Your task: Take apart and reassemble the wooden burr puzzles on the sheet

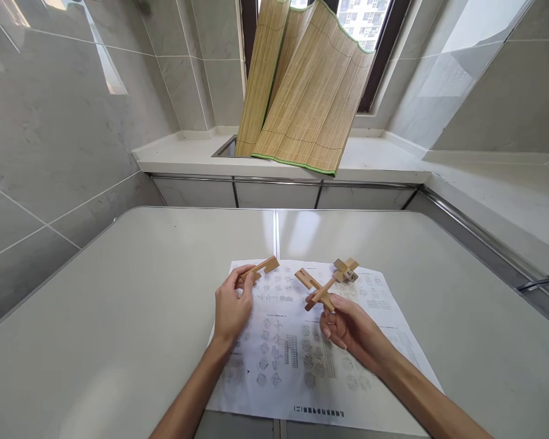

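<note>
My left hand (pixel 235 300) pinches a notched wooden puzzle piece (pixel 266 266) between thumb and fingers, a little above the printed sheet (pixel 297 381). In my right hand (pixel 348 323) are wooden puzzle pieces (pixel 321 292) joined in a cross, one carrying a dark mark near its far end. The two hands are apart, and the pieces they hold do not touch. Just beyond my right hand, a small assembled wooden puzzle (pixel 346 270) with dark numbers on one end rests on the sheet. The sheet shows rows of small puzzle diagrams.
The sheet lies on a pale table (pixel 132 317) with a seam down its middle. Past the far edge is a white ledge (pixel 183 157), where a folded bamboo mat (pixel 311 91) leans by the window. Grey tiled walls (pixel 73 116) enclose the sides. A metal rail (pixel 476 228) runs along the right.
</note>
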A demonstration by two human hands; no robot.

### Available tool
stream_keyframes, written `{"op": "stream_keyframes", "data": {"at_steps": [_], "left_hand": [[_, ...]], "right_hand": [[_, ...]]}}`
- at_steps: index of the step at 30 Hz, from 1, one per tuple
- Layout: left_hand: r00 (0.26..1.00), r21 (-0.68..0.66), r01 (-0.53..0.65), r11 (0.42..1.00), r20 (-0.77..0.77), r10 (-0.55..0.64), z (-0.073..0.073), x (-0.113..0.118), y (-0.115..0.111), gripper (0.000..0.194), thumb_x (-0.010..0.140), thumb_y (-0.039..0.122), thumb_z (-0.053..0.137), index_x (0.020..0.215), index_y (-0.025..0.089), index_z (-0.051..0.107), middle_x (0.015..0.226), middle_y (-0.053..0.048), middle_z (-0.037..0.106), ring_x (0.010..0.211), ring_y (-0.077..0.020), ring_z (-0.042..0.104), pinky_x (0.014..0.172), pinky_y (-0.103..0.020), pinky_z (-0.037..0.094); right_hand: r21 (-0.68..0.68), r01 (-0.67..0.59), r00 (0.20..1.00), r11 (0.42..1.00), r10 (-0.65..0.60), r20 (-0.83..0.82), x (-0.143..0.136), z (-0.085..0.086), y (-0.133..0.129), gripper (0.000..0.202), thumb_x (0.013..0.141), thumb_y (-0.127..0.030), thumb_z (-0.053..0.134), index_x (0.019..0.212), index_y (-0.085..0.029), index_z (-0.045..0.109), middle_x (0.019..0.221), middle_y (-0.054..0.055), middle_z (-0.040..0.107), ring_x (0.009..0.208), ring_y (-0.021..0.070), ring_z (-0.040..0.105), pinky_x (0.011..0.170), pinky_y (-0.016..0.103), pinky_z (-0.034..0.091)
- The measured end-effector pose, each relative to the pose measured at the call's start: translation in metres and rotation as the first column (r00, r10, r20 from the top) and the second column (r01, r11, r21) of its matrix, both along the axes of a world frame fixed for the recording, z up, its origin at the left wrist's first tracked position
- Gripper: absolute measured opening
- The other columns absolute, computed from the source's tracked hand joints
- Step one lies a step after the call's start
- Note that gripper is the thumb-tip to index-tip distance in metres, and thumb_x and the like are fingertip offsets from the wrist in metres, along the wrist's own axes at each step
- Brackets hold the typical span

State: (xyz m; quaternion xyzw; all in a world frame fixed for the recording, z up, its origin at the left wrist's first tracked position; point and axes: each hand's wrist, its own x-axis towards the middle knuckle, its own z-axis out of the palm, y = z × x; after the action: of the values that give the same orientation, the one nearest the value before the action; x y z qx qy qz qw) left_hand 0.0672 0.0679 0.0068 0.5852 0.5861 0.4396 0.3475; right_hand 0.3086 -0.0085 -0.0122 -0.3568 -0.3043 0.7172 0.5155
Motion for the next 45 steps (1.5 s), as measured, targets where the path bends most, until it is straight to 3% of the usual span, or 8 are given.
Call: {"op": "stream_keyframes", "data": {"at_steps": [3,13,31,34,36,38,41,45], "left_hand": [[0.986,0.053,-0.041,0.998,-0.157,0.049,-0.003,-0.008,0.005,0.026,0.098,0.038,0.055,0.109,0.022,0.073,0.099,-0.006,0.078,0.087,-0.0234,0.069,0.078,-0.033,0.052],[0.846,0.167,-0.071,0.983,-0.512,0.148,-0.017,-0.023,0.014,0.028,0.101,0.031,0.045,0.108,0.022,0.070,0.109,-0.009,0.077,0.107,-0.0316,0.064,0.100,-0.048,0.044],[0.701,0.269,-0.144,0.952,-0.651,0.290,-0.024,-0.032,0.018,0.026,0.101,0.027,0.045,0.104,0.016,0.068,0.110,-0.017,0.066,0.103,-0.0368,0.056,0.091,-0.052,0.046],[0.764,0.317,-0.070,0.946,-0.593,0.255,-0.016,-0.023,0.011,0.025,0.102,0.028,0.045,0.112,0.016,0.065,0.117,-0.016,0.064,0.108,-0.0338,0.056,0.094,-0.048,0.046],[0.893,0.309,0.099,0.946,-0.446,0.052,-0.009,-0.011,0.002,0.025,0.104,0.033,0.046,0.115,0.018,0.063,0.108,-0.011,0.066,0.099,-0.0277,0.060,0.090,-0.042,0.048],[0.933,0.120,0.287,0.950,-0.258,-0.249,-0.004,0.002,-0.010,0.030,0.105,0.043,0.047,0.119,0.020,0.061,0.087,-0.004,0.065,0.077,-0.0211,0.058,0.074,-0.033,0.047],[0.839,-0.105,0.544,0.832,0.064,-0.541,-0.001,0.020,-0.025,0.041,0.106,0.052,0.042,0.124,0.020,0.060,0.076,0.000,0.063,0.065,-0.0167,0.052,0.064,-0.029,0.042],[0.750,-0.159,0.627,0.763,0.388,-0.536,0.001,0.030,-0.033,0.044,0.101,0.059,0.053,0.116,0.019,0.062,0.068,0.003,0.054,0.059,-0.0131,0.045,0.061,-0.026,0.038]], "right_hand": [[0.008,-0.010,1.000,1.000,0.009,0.009,0.000,0.000,0.000,0.036,0.096,-0.046,0.067,0.075,-0.017,0.063,0.066,0.003,0.061,0.052,0.0122,0.052,0.042,0.021,0.037],[0.047,-0.053,0.999,0.997,0.053,0.005,0.002,0.003,-0.001,0.037,0.096,-0.047,0.068,0.074,-0.017,0.060,0.069,0.002,0.062,0.049,0.0092,0.046,0.043,0.022,0.036],[0.114,-0.111,0.994,0.987,0.108,0.029,0.001,0.006,-0.003,0.036,0.098,-0.046,0.065,0.078,-0.016,0.062,0.088,0.009,0.072,0.053,0.0101,0.051,0.044,0.022,0.039],[0.127,-0.131,0.991,0.983,0.125,0.053,0.001,0.005,-0.003,0.036,0.098,-0.047,0.064,0.083,-0.015,0.066,0.081,0.007,0.069,0.052,0.0101,0.049,0.045,0.022,0.039],[0.128,-0.141,0.989,0.982,0.134,0.065,0.001,0.004,-0.003,0.036,0.098,-0.047,0.065,0.084,-0.014,0.067,0.077,0.007,0.068,0.053,0.0107,0.050,0.045,0.022,0.038],[0.123,-0.152,0.986,0.981,0.143,0.079,0.000,0.002,-0.003,0.036,0.098,-0.047,0.065,0.085,-0.014,0.067,0.075,0.006,0.067,0.054,0.0113,0.051,0.044,0.022,0.038],[0.122,-0.186,0.979,0.975,0.173,0.105,0.000,-0.001,-0.004,0.038,0.098,-0.050,0.065,0.086,-0.014,0.065,0.076,0.007,0.068,0.054,0.0118,0.053,0.045,0.022,0.039],[0.146,-0.194,0.978,0.970,0.180,0.103,0.000,-0.005,-0.005,0.037,0.099,-0.052,0.066,0.088,-0.019,0.056,0.071,0.005,0.070,0.048,0.0103,0.053,0.045,0.021,0.039]]}}
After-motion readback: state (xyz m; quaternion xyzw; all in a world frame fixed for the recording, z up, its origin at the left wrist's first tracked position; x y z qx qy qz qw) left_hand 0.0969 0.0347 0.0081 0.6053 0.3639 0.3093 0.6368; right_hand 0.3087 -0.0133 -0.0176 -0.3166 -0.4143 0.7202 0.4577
